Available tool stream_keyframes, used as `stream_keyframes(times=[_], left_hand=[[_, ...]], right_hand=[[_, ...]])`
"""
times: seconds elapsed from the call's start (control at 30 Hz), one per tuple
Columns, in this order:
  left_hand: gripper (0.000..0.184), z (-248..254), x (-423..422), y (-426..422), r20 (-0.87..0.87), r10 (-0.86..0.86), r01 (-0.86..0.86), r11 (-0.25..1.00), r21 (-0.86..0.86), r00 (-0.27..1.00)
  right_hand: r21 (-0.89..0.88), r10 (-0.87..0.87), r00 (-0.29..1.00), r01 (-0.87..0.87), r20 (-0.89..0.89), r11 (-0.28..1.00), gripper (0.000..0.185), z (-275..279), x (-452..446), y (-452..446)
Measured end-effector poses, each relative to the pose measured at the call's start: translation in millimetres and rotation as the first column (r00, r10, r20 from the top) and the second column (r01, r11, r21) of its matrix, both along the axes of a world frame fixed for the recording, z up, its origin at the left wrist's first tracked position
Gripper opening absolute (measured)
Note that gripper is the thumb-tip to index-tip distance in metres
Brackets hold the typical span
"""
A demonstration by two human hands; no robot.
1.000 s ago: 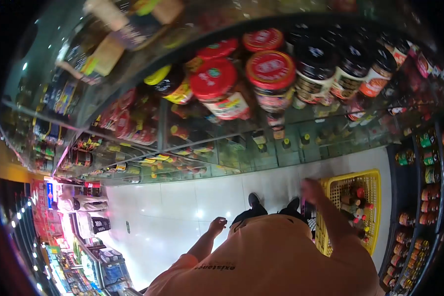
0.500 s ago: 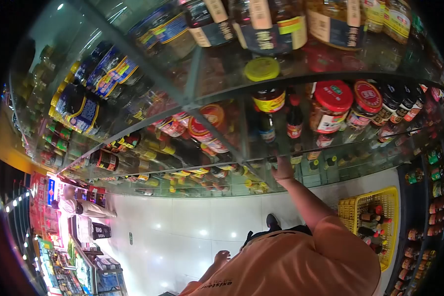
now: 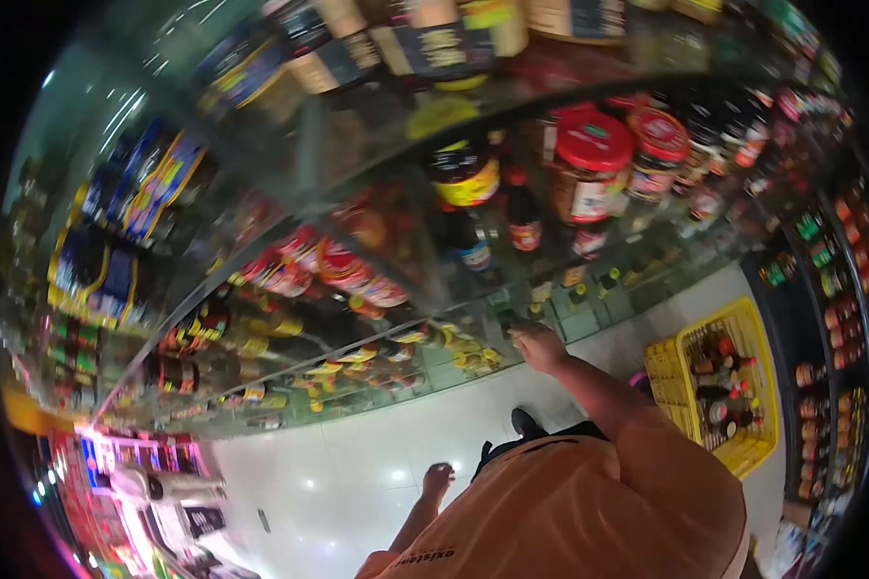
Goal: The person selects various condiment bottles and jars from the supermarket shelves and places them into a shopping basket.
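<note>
- Containers (image 3: 478, 358) marked with yellow are shelved low behind glass (image 3: 589, 324), near the right hand (image 3: 539, 347); whether anything is gripped cannot be told.
- Left hand (image 3: 438, 479) is lowered, half open.
- Bottles (image 3: 716, 412) are held in a yellow basket (image 3: 767, 386).

Room rnd L hand (image 3: 438, 479), shelving (image 3: 388, 176) fwd

basket (image 3: 666, 378): yellow, latticed | jar lid (image 3: 594, 138): red | shirt (image 3: 570, 492): orange, dark lettering | floor (image 3: 352, 482): white
</note>
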State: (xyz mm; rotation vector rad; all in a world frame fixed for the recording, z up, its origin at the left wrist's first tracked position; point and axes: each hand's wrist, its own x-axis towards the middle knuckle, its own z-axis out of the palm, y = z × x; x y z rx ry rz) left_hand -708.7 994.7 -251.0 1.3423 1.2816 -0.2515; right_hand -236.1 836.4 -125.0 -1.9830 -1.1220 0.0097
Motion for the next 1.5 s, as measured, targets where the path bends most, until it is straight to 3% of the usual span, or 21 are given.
stream_keyframes(times=[0.07,0.13,0.2,0.27,0.33,0.4,0.47,0.53,0.63,0.73,0.8,0.87,0.93,0.97,1.0,1.1,1.13,1.17,1.2,1.33,1.5], left_hand=[[0.032,-6,47,8,0.208,-0.018,0.017,1.000,0.010,0.978],[0.036,42,116,-1,0.163,-0.326,0.278,0.924,0.262,0.931],[0.049,60,169,-17,0.248,-0.436,0.353,0.880,0.317,0.865],[0.070,132,229,-73,0.384,-0.488,0.354,0.859,0.369,0.784],[0.090,142,268,-107,0.316,-0.764,0.521,0.624,0.582,0.563],[0.098,202,309,-157,0.189,-0.931,0.620,0.350,0.703,0.311],[0.098,214,333,-193,0.209,-0.943,0.662,0.332,0.672,0.260],[0.091,225,352,-223,0.132,-0.929,0.748,0.358,0.559,0.346],[0.086,227,372,-249,0.198,-0.951,0.773,0.309,0.554,0.239],[0.085,241,395,-278,0.248,-0.959,0.814,0.251,0.524,0.137],[0.087,251,411,-299,0.300,-0.954,0.862,0.173,0.476,0.026],[0.087,258,422,-317,0.217,-0.975,0.912,0.120,0.393,0.035],[0.083,223,425,-325,0.354,-0.932,0.779,0.281,0.561,0.081],[0.074,226,430,-335,0.499,-0.834,0.742,0.485,0.464,0.234],[0.065,218,427,-334,0.525,-0.790,0.680,0.576,0.454,0.317],[0.020,191,404,-309,0.405,-0.822,0.600,0.570,0.561,0.401],[0.024,191,391,-302,0.352,-0.810,0.591,0.584,0.557,0.469],[0.047,178,372,-289,0.241,-0.820,0.630,0.558,0.540,0.519],[0.044,170,355,-280,0.076,-0.802,0.681,0.550,0.484,0.593],[0.039,112,256,-243,-0.027,-0.654,0.605,0.683,0.409,0.756],[0.034,57,137,-219,-0.121,-0.547,0.552,0.758,0.349,0.828]], right_hand=[[0.006,-0.042,0.999,0.042,-0.031,0.999,0.035,5,-8,-32],[-0.041,-0.118,0.984,0.113,-0.137,0.993,0.034,35,-18,-72],[-0.191,-0.078,0.963,0.029,-0.257,0.981,0.035,89,-29,-118],[-0.156,-0.169,0.955,0.133,-0.242,0.979,0.038,106,-39,-161],[-0.009,-0.262,0.816,0.301,-0.516,0.953,0.043,122,-42,-196],[0.069,-0.298,0.762,0.408,-0.575,0.910,0.041,134,-46,-230],[0.052,-0.347,0.561,0.575,-0.751,0.817,0.036,151,-47,-261],[0.106,-0.334,0.559,0.613,-0.759,0.783,0.035,153,-40,-294],[0.188,-0.192,0.742,0.394,-0.642,0.900,0.042,160,-17,-354],[0.021,-0.184,0.680,0.282,-0.709,0.959,0.044,179,3,-411],[0.109,-0.100,0.665,0.265,-0.740,0.958,0.048,166,11,-440],[0.219,-0.032,0.681,0.279,-0.732,0.935,0.047,164,18,-462],[0.154,-0.108,0.718,0.289,-0.688,0.945,0.048,175,31,-487],[0.011,-0.320,0.718,0.415,-0.619,0.910,0.046,187,39,-500],[-0.114,-0.514,0.688,0.539,-0.512,0.835,0.043,193,49,-511],[-0.279,-0.731,0.581,0.681,-0.357,0.677,0.045,180,80,-542],[-0.278,-0.720,0.594,0.668,-0.360,0.690,0.045,170,89,-548],[-0.352,-0.781,0.559,0.697,-0.279,0.625,0.045,152,98,-554],[-0.417,-0.831,0.524,0.723,-0.188,0.551,0.046,134,108,-559],[-0.510,-0.858,0.497,0.709,-0.128,0.487,0.047,50,143,-578],[-0.689,-0.828,0.553,0.564,-0.094,0.455,0.046,-41,175,-583]])
